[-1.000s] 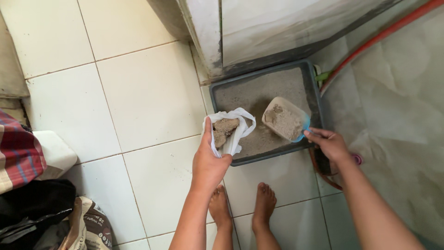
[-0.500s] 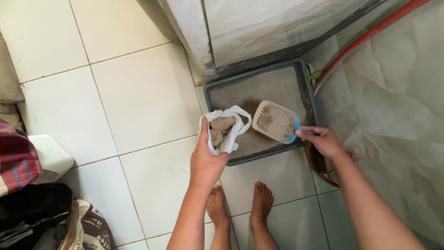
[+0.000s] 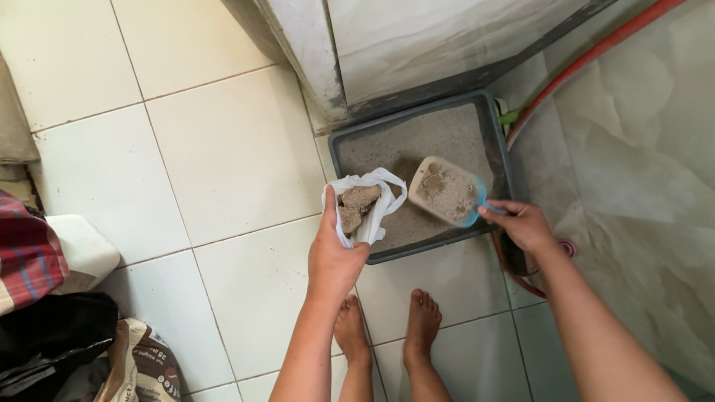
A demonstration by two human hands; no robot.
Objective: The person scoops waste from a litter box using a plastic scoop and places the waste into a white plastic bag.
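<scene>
While our left hand (image 3: pixel 333 257) pinches the white plastic bag (image 3: pixel 363 211) open over the grey litter tray (image 3: pixel 500 160), our right hand (image 3: pixel 523 225), at its three o'clock, is closed on the scoop (image 3: pixel 446 192); we should keep the loaded scoop level and tip slowly above the bag's mouth.

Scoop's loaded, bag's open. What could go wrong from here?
1. The scoop, held in the right hand, is full of litter and wider than the narrow mouth of the white plastic bag, so clumps may miss.
2. The left hand holds the bag at the litter tray edge; spill could reach the tiles and bare feet.
</scene>
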